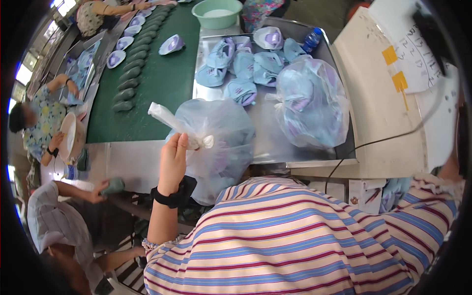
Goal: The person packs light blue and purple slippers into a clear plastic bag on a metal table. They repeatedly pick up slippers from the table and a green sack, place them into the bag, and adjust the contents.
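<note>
A metal worktop (275,142) carries two knotted-looking clear plastic bags stuffed with pale blue and purple shoe uppers, beside a long green belt (162,83) lined with dark shoe forms. The farther bag (312,101) sits closed toward the right of the worktop; the nearer bag (221,142) rests at the worktop's front edge, just in front of the person's striped shirt. Loose uppers (241,66) lie heaped behind both, with a green basin (217,13) beyond them.

The left hand (173,160), a black band at its wrist, is closed around the twisted neck (172,120) of the nearer bag, pinching it just above the bulge. The right hand is out of view, so its state cannot be told.

Tying this off well likely calls for keeping the twist tight and low against the contents, so no slack lets uppers slip out, and holding the bag's weight on the worktop rather than hanging from the neck.

Other workers sit along the belt at left.
</note>
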### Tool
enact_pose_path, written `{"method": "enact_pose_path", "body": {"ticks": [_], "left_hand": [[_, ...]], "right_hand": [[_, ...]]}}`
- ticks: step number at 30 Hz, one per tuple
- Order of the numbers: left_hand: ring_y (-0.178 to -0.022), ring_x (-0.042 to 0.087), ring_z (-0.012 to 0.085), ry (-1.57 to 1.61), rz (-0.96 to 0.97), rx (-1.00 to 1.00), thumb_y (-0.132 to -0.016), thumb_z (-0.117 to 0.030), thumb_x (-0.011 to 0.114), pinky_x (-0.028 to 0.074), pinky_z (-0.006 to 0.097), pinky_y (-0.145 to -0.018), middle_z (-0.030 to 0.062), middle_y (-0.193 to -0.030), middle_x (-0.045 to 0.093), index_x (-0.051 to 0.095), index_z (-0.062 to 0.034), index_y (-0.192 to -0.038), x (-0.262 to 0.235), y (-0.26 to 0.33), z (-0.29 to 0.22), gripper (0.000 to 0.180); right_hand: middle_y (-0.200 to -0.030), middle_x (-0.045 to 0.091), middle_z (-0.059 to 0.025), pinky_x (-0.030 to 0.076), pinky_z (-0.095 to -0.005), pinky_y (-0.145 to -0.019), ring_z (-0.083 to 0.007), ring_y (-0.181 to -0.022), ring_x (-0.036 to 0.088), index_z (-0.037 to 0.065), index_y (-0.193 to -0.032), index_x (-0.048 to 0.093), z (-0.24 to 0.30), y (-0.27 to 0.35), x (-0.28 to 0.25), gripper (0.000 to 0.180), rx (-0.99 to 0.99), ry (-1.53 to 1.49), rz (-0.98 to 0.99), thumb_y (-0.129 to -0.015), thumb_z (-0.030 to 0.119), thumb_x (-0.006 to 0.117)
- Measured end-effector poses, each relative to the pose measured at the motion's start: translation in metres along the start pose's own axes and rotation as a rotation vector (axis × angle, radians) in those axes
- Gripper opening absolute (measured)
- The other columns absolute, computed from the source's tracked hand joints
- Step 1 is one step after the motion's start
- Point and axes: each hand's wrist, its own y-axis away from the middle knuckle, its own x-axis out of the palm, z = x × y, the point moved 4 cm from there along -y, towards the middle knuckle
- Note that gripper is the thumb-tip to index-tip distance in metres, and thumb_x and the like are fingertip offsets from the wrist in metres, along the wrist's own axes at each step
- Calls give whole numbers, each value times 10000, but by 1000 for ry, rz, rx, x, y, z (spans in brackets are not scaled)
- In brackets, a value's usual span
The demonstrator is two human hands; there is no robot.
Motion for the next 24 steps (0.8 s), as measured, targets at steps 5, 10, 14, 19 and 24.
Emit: {"method": "enact_pose_path", "body": {"ticks": [5,10,14,19,24], "left_hand": [[-588,425,157,-87,-146,-24,-901,-223,457,365,299,-558,113,-610,470,509,39,-764,-27,27,2,300],[-672,429,78,389,-372,50,-930,-236,419,366,239,-626,-20,-704,497,540,-3,-785,-58,29,-60,299],[-782,509,119,236,-492,341,-894,-171,477,412,266,-753,37,-858,528,494,6,-964,-88,57,-91,191],[-894,554,248,-251,-288,2,-762,-85,621,419,309,-815,135,-997,547,475,-20,-1096,-60,57,21,370],[-904,551,312,-746,-411,51,-678,-242,654,405,433,-803,148,-956,587,573,-47,-990,22,22,42,377]], "right_hand": [[-1095,533,-183,456,-377,-795,-317,-975,541,28,-1226,399,-32,-103,241,711,-414,43,457,-594,114,714],[-741,604,-133,475,-409,-621,-319,-738,596,69,-798,563,-66,-90,405,115,-348,237,443,-718,144,528],[-679,601,-101,460,-418,-559,-298,-684,587,90,-704,592,-74,-110,389,103,-358,84,83,-687,183,550],[-657,591,-96,443,-412,-530,-288,-658,584,93,-728,566,-77,-118,344,115,-341,16,-135,-639,165,555],[-593,574,-96,430,-404,-500,-298,-572,578,114,-750,568,-66,-117,330,105,-274,-67,-272,-655,157,556]]}}
